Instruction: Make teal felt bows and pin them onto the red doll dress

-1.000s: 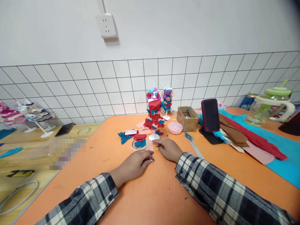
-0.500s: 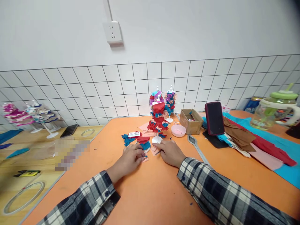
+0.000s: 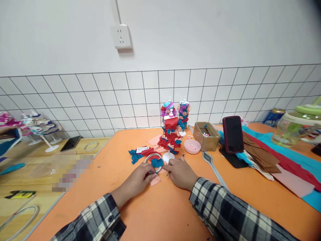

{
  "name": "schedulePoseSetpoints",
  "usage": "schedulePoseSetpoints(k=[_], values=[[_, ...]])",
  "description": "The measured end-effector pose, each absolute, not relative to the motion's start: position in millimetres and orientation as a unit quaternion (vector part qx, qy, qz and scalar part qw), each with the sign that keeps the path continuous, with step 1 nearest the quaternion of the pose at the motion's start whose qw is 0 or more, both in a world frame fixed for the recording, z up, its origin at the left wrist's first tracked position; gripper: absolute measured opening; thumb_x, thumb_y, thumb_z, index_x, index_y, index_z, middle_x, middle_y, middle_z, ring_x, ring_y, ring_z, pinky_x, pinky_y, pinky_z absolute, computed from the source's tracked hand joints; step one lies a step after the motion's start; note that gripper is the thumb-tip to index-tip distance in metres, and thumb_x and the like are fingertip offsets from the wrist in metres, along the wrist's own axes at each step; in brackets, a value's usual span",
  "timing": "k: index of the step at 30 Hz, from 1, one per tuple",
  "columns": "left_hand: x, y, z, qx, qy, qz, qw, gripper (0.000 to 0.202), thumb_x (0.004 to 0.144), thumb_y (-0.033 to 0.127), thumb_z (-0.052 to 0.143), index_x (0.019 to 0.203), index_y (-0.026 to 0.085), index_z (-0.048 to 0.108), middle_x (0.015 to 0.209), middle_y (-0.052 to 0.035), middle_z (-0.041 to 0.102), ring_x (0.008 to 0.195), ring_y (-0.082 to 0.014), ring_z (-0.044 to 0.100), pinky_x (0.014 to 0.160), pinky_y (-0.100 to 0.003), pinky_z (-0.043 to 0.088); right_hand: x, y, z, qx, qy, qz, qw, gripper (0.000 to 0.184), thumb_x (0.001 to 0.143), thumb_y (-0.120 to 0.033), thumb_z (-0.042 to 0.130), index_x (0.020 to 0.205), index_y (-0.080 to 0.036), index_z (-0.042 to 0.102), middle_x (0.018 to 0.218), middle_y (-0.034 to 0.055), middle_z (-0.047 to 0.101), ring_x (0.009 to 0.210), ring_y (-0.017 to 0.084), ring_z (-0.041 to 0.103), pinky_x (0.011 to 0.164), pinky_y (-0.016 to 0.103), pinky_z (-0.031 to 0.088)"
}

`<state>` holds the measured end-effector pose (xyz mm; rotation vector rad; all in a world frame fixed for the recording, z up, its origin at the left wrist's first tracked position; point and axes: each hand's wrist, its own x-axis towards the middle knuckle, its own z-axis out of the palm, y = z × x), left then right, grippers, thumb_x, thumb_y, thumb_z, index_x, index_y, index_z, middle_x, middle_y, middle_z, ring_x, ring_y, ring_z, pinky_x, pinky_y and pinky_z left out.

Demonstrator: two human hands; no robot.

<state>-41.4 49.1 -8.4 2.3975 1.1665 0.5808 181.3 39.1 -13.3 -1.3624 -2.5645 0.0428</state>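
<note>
My left hand (image 3: 140,174) is closed, its fingertips at the lower left of a thin white ring (image 3: 145,158) that looks like a roll of narrow tape. Teal cloth (image 3: 156,163) shows through the ring, and a small pink cloth piece (image 3: 155,181) lies under my fingertips. In my closed right hand (image 3: 182,172) is a slim metal tool (image 3: 168,174) with a pointed tip; most of it is hidden. Just beyond stands a small dress form (image 3: 171,134) in a ruffled red dress with teal and pink bows, its white round base (image 3: 168,157) close to my right fingers.
Red cloth (image 3: 147,151) and a white label (image 3: 142,149) lie left of the form. Two more dress forms, a pink bowl (image 3: 192,146), a cardboard box (image 3: 207,136) and a propped phone (image 3: 233,134) stand behind. Fabric strips (image 3: 281,157) lie right. Another person's hand (image 3: 7,133) shows at left.
The white ring has come up off the cloth beside my left hand, showing more of its outline. Another person's hand with dark-blue cloth has appeared at the left edge. The view has shifted slightly.
</note>
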Motion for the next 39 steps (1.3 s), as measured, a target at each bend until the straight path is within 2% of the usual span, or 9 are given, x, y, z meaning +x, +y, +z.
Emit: schedulePoseSetpoints(k=[4, 6, 16, 21, 25, 28, 32, 36, 39], values=[[-40, 47, -8, 0.874, 0.415, 0.194, 0.164, 0.012, 0.088, 0.021, 0.051, 0.083, 0.018, 0.061, 0.084, -0.0048, 0.064, 0.082, -0.0193, 0.054, 0.072, -0.029, 0.041, 192, 37, -18, -0.467, -0.866, 0.062, 0.168, 0.052, 0.08, -0.009, 0.045, 0.129, -0.025, 0.051, 0.102, 0.0052, 0.065, 0.095, 0.02, 0.056, 0.081, 0.033, 0.031], [-39, 46, -8, 0.879, 0.414, 0.187, 0.145, 0.011, 0.087, 0.021, 0.052, 0.081, 0.018, 0.061, 0.083, -0.0048, 0.064, 0.082, -0.0197, 0.054, 0.072, -0.03, 0.04, 196, 37, -20, -0.468, -0.861, 0.081, 0.179, 0.05, 0.081, -0.008, 0.044, 0.128, -0.023, 0.053, 0.105, 0.0055, 0.066, 0.097, 0.019, 0.056, 0.082, 0.032, 0.032], [-35, 37, -10, 0.865, 0.41, 0.265, 0.116, 0.01, 0.086, 0.023, 0.056, 0.085, 0.019, 0.065, 0.103, -0.0077, 0.064, 0.096, -0.0223, 0.058, 0.085, -0.036, 0.044, 192, 30, -20, -0.455, -0.884, 0.015, 0.109, 0.036, 0.095, -0.024, 0.036, 0.122, -0.03, 0.06, 0.104, 0.0065, 0.061, 0.087, 0.019, 0.055, 0.072, 0.031, 0.032], [-40, 33, -5, 0.847, 0.424, 0.295, 0.127, 0.012, 0.085, 0.026, 0.055, 0.084, 0.019, 0.065, 0.11, -0.0092, 0.062, 0.104, -0.0242, 0.057, 0.089, -0.038, 0.044, 190, 27, -18, -0.479, -0.873, 0.009, 0.095, 0.042, 0.092, -0.019, 0.037, 0.126, -0.034, 0.056, 0.101, 0.0057, 0.059, 0.084, 0.019, 0.056, 0.07, 0.03, 0.034], [-41, 38, -12, 0.887, 0.407, 0.196, 0.098, 0.011, 0.086, 0.023, 0.052, 0.083, 0.019, 0.063, 0.093, -0.0077, 0.065, 0.088, -0.0228, 0.059, 0.076, -0.033, 0.045, 189, 25, -16, -0.483, -0.871, 0.007, 0.089, 0.042, 0.091, -0.019, 0.037, 0.126, -0.034, 0.056, 0.101, 0.0057, 0.059, 0.084, 0.02, 0.057, 0.071, 0.031, 0.035], [-36, 43, -17, 0.876, 0.426, 0.208, 0.091, 0.015, 0.089, 0.023, 0.045, 0.084, 0.018, 0.059, 0.085, -0.0067, 0.063, 0.078, -0.021, 0.057, 0.067, -0.03, 0.044, 188, 24, -15, -0.484, -0.871, 0.005, 0.083, 0.042, 0.093, -0.02, 0.036, 0.127, -0.034, 0.056, 0.101, 0.0066, 0.058, 0.085, 0.02, 0.057, 0.073, 0.031, 0.036], [-31, 45, -17, 0.854, 0.456, 0.234, 0.085, 0.021, 0.092, 0.023, 0.036, 0.088, 0.017, 0.056, 0.083, -0.0068, 0.062, 0.073, -0.0195, 0.057, 0.063, -0.029, 0.043, 183, 25, -13, -0.478, -0.875, 0.0, 0.077, 0.041, 0.094, -0.023, 0.035, 0.127, -0.034, 0.056, 0.103, 0.0075, 0.058, 0.09, 0.021, 0.057, 0.075, 0.032, 0.036], [-32, 46, -15, 0.871, 0.438, 0.204, 0.089, 0.015, 0.089, 0.022, 0.045, 0.086, 0.018, 0.059, 0.078, -0.0044, 0.065, 0.069, -0.0185, 0.058, 0.06, -0.027, 0.042, 181, 25, -11, -0.464, -0.882, -0.004, 0.075, 0.04, 0.093, -0.021, 0.038, 0.126, -0.031, 0.058, 0.106, 0.0088, 0.06, 0.095, 0.022, 0.056, 0.077, 0.032, 0.037], [-31, 45, -13, 0.881, 0.426, 0.192, 0.071, 0.014, 0.087, 0.023, 0.049, 0.086, 0.018, 0.063, 0.08, -0.0062, 0.066, 0.076, -0.0217, 0.058, 0.067, -0.03, 0.042, 185, 24, -9, -0.451, -0.889, 0.001, 0.076, 0.039, 0.093, -0.019, 0.038, 0.125, -0.029, 0.058, 0.106, 0.0083, 0.062, 0.099, 0.022, 0.056, 0.079, 0.032, 0.036]])
